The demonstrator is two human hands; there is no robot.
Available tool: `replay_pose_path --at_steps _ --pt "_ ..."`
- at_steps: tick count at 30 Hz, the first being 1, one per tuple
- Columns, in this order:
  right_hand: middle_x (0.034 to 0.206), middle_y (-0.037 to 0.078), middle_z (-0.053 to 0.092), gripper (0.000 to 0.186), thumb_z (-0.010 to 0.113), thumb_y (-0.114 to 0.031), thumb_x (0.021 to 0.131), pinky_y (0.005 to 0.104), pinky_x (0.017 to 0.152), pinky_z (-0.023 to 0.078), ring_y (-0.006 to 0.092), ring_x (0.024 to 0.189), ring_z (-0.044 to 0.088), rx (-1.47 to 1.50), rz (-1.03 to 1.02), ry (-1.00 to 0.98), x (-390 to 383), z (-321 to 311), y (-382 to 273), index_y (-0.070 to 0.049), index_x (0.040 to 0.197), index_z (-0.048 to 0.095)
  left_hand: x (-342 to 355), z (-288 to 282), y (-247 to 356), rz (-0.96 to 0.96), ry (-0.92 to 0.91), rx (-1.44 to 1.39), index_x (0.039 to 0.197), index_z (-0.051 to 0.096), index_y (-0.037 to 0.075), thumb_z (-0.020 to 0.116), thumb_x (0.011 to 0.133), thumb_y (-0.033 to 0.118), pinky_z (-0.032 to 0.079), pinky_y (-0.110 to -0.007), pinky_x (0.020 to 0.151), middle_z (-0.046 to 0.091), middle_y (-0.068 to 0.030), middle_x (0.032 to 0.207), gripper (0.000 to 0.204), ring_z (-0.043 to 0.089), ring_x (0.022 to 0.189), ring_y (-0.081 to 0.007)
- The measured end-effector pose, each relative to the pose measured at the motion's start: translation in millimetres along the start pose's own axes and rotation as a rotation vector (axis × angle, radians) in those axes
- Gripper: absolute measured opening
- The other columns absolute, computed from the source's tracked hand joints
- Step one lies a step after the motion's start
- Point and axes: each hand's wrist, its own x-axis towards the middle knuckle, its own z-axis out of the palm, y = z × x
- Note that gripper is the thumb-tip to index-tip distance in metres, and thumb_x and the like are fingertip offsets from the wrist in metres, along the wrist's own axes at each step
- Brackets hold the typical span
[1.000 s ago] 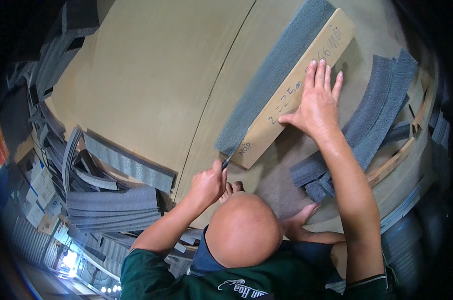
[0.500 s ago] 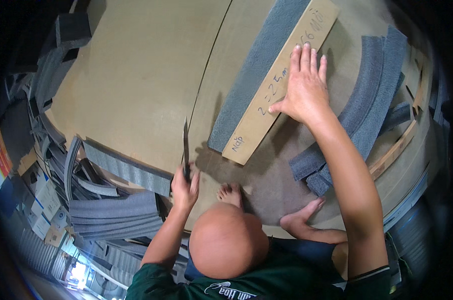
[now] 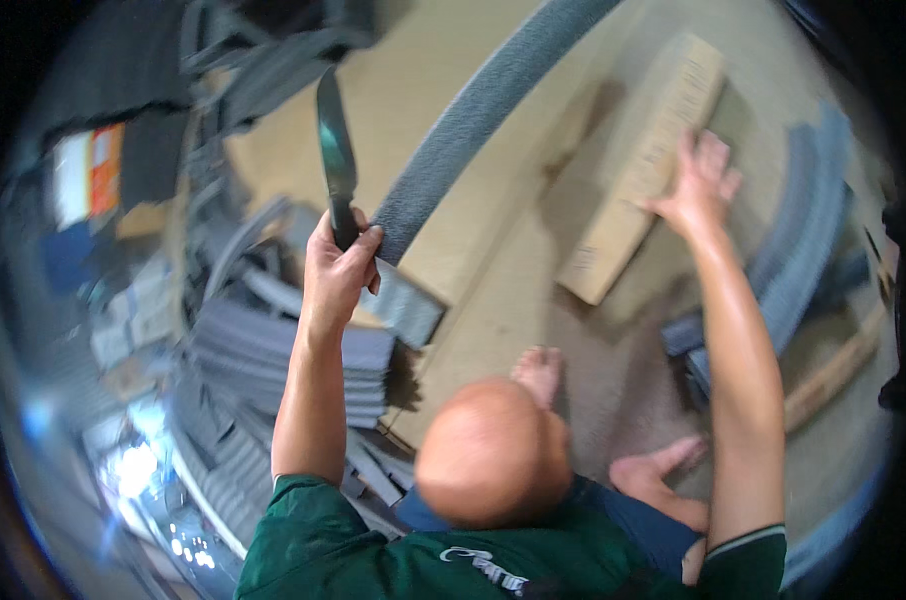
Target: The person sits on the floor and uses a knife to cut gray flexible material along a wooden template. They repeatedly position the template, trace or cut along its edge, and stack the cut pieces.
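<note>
My left hand (image 3: 339, 265) is closed round the black handle of a knife (image 3: 336, 140), its blade pointing away from me. The near end of a long grey foam strip (image 3: 463, 128) is pinched in the same hand, and the strip curves up and away to the right. A flat tan board (image 3: 638, 185) with handwriting on it lies on the work surface. On its right edge rests my right hand (image 3: 701, 190), fingers spread and blurred by motion; whether the fingertips press down is unclear.
Curved grey foam strips (image 3: 803, 240) lie at the right, beside a wooden strip (image 3: 838, 370). At the left is a stack of grey foam pieces (image 3: 288, 360), with a lighter foam piece (image 3: 413, 305) next to it. My bare feet (image 3: 538, 375) are near the board.
The foam strip has come away from the board's side, lifted leftward in my left hand. That hand and the knife rose and moved forward. My right hand stays at the board; the view shifted.
</note>
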Motion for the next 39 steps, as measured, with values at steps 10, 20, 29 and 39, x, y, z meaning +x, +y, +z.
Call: replay_pose_path --at_steps 10,20,29,39 --pt "0.168 0.027 0.033 0.095 0.083 -0.030 0.091 0.0497 0.125 0.033 0.0443 0.156 0.031 0.667 -0.328 0.329 -66 65 64 -0.011 0.167 0.030 -321 -402 -131 -0.012 1.353 -0.024 0.112 0.051 0.012 0.065 0.099 0.005 0.041 -0.029 0.046 0.051 0.0003 0.081 0.021 0.043 0.053 -0.0095" --pt "0.168 0.020 0.038 0.075 0.073 -0.018 0.100 0.0487 0.117 0.044 0.0364 0.151 0.044 0.974 -0.126 0.018 -112 58 82 -0.007 0.165 0.036 -260 -375 -200 -0.162 1.791 0.996 0.104 0.066 -0.005 0.080 0.091 0.035 0.053 -0.055 0.079 0.071 -0.0274 0.097 0.045 0.068 0.087 -0.0444" --pt "0.150 0.015 0.057 0.076 0.070 -0.037 0.103 0.0424 0.097 0.055 0.0262 0.127 0.060 1.621 0.215 -0.334 -142 130 17 -0.012 0.165 0.033 18 72 -151 0.381 -0.072 0.410 0.115 0.067 0.000 0.075 0.099 0.020 0.056 -0.036 0.074 0.070 -0.0068 0.089 0.026 0.066 0.082 -0.0165" --pt "0.121 0.005 0.068 0.063 0.042 -0.065 0.107 0.0273 0.060 0.054 0.0137 0.098 0.066 1.820 0.628 -0.453 -148 104 -41 -0.017 0.144 0.058 3 257 -112 0.420 -0.332 0.660 0.104 0.062 0.001 0.086 0.074 0.029 0.055 -0.055 0.084 0.066 -0.0265 0.110 0.048 0.065 0.101 -0.0471"
